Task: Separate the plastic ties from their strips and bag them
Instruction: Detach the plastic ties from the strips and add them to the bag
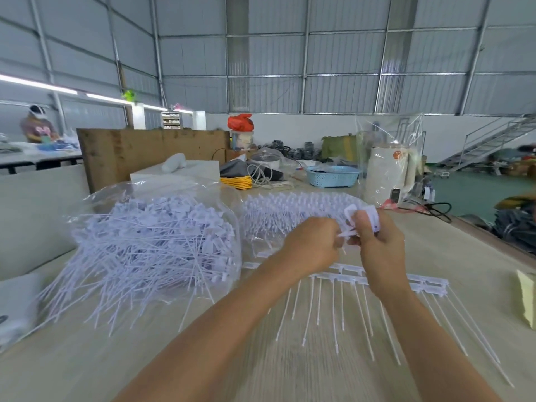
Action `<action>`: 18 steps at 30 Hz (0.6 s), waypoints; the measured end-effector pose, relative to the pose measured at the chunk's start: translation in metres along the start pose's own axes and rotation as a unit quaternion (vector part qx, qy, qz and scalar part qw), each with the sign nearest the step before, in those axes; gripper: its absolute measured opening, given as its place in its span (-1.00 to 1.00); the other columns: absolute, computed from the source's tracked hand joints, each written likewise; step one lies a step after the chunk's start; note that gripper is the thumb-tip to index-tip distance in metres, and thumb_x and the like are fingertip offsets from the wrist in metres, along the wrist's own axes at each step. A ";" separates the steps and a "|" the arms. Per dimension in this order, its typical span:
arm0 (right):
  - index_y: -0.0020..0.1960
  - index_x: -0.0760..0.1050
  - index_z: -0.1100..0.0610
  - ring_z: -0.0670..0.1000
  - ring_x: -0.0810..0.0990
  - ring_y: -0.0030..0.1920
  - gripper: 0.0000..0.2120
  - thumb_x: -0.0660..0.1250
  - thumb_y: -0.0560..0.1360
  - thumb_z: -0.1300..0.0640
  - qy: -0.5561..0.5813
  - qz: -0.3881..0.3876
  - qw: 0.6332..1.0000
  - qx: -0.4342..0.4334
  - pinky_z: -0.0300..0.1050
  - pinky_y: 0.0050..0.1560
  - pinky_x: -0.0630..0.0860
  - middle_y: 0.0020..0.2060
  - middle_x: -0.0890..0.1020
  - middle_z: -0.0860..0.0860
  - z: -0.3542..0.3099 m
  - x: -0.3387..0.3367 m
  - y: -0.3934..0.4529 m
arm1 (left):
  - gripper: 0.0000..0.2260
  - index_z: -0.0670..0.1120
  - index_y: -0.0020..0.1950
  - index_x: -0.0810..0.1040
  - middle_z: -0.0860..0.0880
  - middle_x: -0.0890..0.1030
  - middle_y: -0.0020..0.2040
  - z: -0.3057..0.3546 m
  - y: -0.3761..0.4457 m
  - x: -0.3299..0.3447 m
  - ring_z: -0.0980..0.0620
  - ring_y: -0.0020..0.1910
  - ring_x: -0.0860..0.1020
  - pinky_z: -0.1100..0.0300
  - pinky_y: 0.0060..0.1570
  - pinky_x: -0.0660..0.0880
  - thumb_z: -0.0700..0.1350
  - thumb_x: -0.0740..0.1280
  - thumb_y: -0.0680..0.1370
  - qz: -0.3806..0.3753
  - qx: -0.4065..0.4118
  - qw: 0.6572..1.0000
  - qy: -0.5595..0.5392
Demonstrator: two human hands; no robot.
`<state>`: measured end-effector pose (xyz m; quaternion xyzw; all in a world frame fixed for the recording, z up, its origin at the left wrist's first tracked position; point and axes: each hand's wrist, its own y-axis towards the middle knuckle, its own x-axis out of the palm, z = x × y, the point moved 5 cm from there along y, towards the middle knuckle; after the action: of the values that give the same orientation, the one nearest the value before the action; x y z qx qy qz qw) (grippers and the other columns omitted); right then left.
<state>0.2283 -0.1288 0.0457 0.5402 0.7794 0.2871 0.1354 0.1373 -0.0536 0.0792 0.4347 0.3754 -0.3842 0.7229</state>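
A corrugated-metal shed surrounds the pale wood-grain counter (pixel 87 358) I'm working at. My left hand (pixel 311 245) and right hand (pixel 377 242) are drawn together above it, both pinched on a small white plastic tie piece with flat tags (pixel 362 216); I judge I'm mid-separation. Below my wrists lies a rigid white strip with thin, whippy tie tails (pixel 336 311) fanning toward me. The crinkled clear plastic bag of loose white ties (pixel 150 239) sits left; next, the freed tie needs carrying there.

Both forearms reach forward, left hand (pixel 311 245) and right hand (pixel 377 242) raised close together, fingers seemingly pinched
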 end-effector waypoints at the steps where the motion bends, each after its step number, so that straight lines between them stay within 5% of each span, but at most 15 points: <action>1: -0.10 0.50 0.12 -0.08 0.56 -0.31 -0.78 0.20 0.58 0.00 0.030 -0.005 0.999 0.019 -0.16 -0.27 0.53 -0.28 0.59 -0.02 0.002 0.001 -0.001 | -0.87 -0.15 -0.10 0.54 -0.07 0.55 -0.21 0.001 0.000 -0.014 -0.10 -0.16 0.56 0.10 -0.17 0.48 -0.17 0.24 0.60 0.041 0.004 0.998 0.040; 5: 0.02 0.49 0.05 -0.01 0.58 -0.26 -0.76 0.11 0.61 -0.05 0.047 -0.010 0.996 0.077 -0.17 -0.27 0.51 -0.13 0.62 0.01 0.017 -0.001 -0.002 | -0.79 -0.03 -0.11 0.62 -0.01 0.52 -0.32 -0.031 -0.013 -0.101 0.02 -0.37 0.44 0.19 -0.38 0.34 -0.16 0.21 0.61 0.290 -0.031 0.956 -0.028; 8: 0.03 0.46 0.11 0.02 0.56 -0.27 -0.76 0.14 0.60 -0.03 0.009 -0.011 0.993 0.118 -0.12 -0.25 0.48 -0.10 0.60 0.05 0.033 -0.001 -0.006 | -0.77 -0.15 -0.03 0.64 -0.15 0.56 -0.26 -0.097 -0.033 -0.144 -0.13 -0.28 0.50 0.16 -0.31 0.29 -0.12 0.20 0.62 0.416 -0.123 0.901 0.018; 10: 0.04 0.46 0.15 0.02 0.55 -0.29 -0.80 0.17 0.59 0.03 -0.009 -0.017 0.991 0.131 -0.09 -0.24 0.49 -0.08 0.59 0.11 0.041 0.001 -0.009 | -0.75 -0.25 0.04 0.59 -0.24 0.57 -0.15 -0.150 -0.042 -0.144 -0.25 -0.08 0.54 0.07 -0.22 0.35 -0.13 0.18 0.62 0.357 -0.235 0.899 0.095; 13: 0.03 0.46 0.15 0.02 0.54 -0.28 -0.88 0.20 0.59 0.12 -0.021 -0.026 0.990 0.135 -0.11 -0.23 0.47 -0.05 0.57 0.19 0.047 0.004 -0.011 | -0.75 -0.22 0.17 0.55 -0.21 0.56 0.17 -0.219 -0.047 -0.112 -0.20 0.16 0.51 0.02 0.07 0.43 -0.18 0.13 0.63 0.119 -0.348 0.915 0.166; 15: 0.03 0.46 0.15 0.03 0.54 -0.27 -0.89 0.20 0.58 0.14 -0.028 -0.032 0.990 0.133 -0.14 -0.23 0.45 -0.04 0.57 0.20 0.048 0.005 -0.011 | -0.72 -0.20 0.22 0.54 -0.14 0.53 0.25 -0.240 -0.044 -0.096 -0.10 0.23 0.48 0.09 0.17 0.40 -0.20 0.09 0.64 0.002 -0.341 0.917 0.209; 18: 0.04 0.46 0.18 0.01 0.55 -0.29 -0.89 0.22 0.58 0.15 -0.038 -0.037 0.991 0.125 -0.14 -0.24 0.47 -0.06 0.57 0.18 0.048 0.006 -0.011 | -0.73 -0.12 0.26 0.49 -0.13 0.48 0.26 -0.244 -0.030 -0.094 -0.08 0.26 0.43 0.10 0.17 0.40 -0.19 0.09 0.64 -0.005 -0.294 0.914 0.281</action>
<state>0.2426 -0.1120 0.0018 0.5340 0.8230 0.1613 0.1073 0.0201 0.1821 0.0678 0.2907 0.6614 -0.1222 0.6806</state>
